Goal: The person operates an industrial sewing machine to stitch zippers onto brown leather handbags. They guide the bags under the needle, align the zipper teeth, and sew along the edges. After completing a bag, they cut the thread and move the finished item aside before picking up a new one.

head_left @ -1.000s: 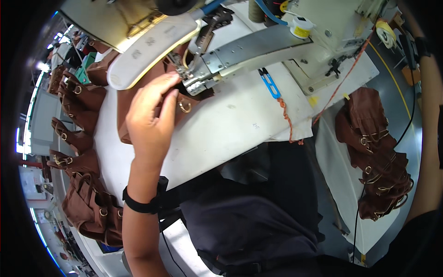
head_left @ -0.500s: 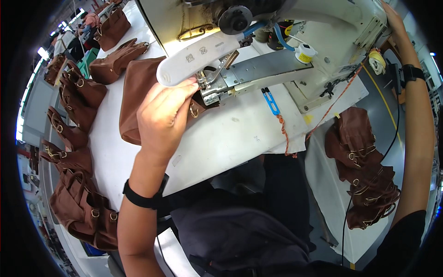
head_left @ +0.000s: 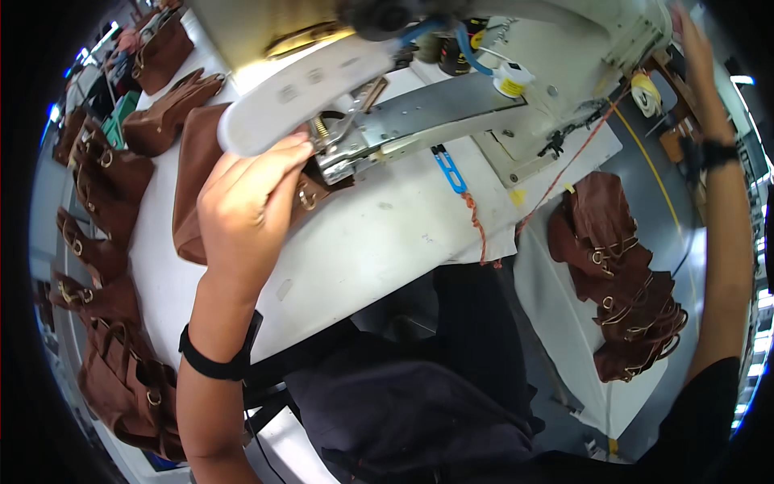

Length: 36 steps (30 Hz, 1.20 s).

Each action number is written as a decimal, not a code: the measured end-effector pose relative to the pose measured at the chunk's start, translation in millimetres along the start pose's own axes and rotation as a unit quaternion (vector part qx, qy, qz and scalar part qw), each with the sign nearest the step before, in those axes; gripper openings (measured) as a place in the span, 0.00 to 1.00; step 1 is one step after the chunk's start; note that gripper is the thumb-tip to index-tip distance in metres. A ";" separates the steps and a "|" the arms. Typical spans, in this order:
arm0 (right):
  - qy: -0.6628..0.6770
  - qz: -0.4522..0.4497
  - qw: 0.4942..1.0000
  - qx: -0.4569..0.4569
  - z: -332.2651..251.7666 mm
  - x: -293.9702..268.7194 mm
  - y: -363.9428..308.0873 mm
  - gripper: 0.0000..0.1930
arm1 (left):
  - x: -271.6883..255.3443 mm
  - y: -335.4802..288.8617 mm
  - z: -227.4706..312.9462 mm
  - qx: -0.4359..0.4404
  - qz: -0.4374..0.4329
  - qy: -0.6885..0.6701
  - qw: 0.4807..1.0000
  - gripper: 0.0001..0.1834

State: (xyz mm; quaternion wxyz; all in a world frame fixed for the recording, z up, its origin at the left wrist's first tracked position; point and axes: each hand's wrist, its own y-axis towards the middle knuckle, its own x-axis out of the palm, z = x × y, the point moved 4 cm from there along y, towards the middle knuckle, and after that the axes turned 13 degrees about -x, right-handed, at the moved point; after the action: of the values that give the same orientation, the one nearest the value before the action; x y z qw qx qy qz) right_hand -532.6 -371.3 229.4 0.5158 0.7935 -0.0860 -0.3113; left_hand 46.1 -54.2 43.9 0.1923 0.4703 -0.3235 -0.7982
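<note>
My left hand (head_left: 246, 198) is closed beside the needle end of a sewing machine (head_left: 435, 121), its thumb and fingertips pressed together under the white guard (head_left: 302, 85). What is pinched there, if anything, is too small to make out. Behind that hand a brown bag (head_left: 193, 173) with a gold-coloured ring lies against the machine's narrow arm. At the far right my right hand (head_left: 685, 36) reaches up by the far end of the machine. Motion blur and the picture's edge hide its fingers.
Several brown bags (head_left: 129, 371) line the table's left side. More brown pieces with gold rings (head_left: 617, 290) are heaped on a white sheet at the right. Blue thread snips (head_left: 447, 169) on an orange cord lie on the white table (head_left: 355, 250). A small white bottle (head_left: 512, 81) stands on the machine.
The whole view has shifted, so the machine and table sit further left in the picture. My left hand stays at the needle end, and my right hand stays by the machine's far end.
</note>
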 end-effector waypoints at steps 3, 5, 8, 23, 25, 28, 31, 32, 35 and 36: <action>0.000 -0.015 0.989 0.148 -77.5 66.6 41.6 0.19 | -0.5 1.1 -5.7 0.007 0.003 -0.011 1.000 0.08; -0.035 -0.032 0.989 0.143 -83.5 84.0 29.5 0.22 | -0.1 1.3 -3.8 0.010 0.007 -0.009 1.000 0.08; -0.096 0.129 0.986 0.034 -27.2 53.1 -24.7 0.26 | 0.9 2.3 -2.3 0.007 0.006 -0.013 1.000 0.08; -0.170 0.137 0.976 -0.004 36.5 51.1 -77.7 0.27 | 2.8 0.7 -2.4 0.013 0.008 0.003 1.000 0.08; -0.204 0.109 0.971 -0.058 33.9 65.7 -88.6 0.26 | 2.1 0.0 -1.9 0.017 0.006 0.005 1.000 0.09; -0.231 0.101 0.962 -0.103 29.7 81.1 -97.9 0.26 | 1.0 -0.4 -2.7 0.017 0.004 0.010 1.000 0.09; -0.236 0.110 0.959 -0.110 27.6 82.6 -99.1 0.25 | 1.5 -1.4 -2.1 0.022 0.003 0.017 1.000 0.09; -0.236 0.112 0.959 -0.109 27.8 83.5 -99.9 0.25 | 1.2 -1.4 -2.0 0.023 0.001 0.021 1.000 0.09; -0.232 0.120 0.960 -0.104 29.4 87.2 -101.9 0.25 | 1.4 -3.5 -2.6 0.017 0.006 0.019 1.000 0.10; -0.230 0.125 0.960 -0.103 31.1 86.9 -101.0 0.25 | 1.7 -4.5 -3.3 0.014 0.010 0.015 1.000 0.10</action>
State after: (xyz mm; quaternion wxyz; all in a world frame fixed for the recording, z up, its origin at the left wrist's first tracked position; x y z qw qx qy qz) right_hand -500.6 -389.2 97.5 0.5956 0.6259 -0.2682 -0.4261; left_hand 48.1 -53.2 38.5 0.1987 0.4814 -0.3367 -0.7845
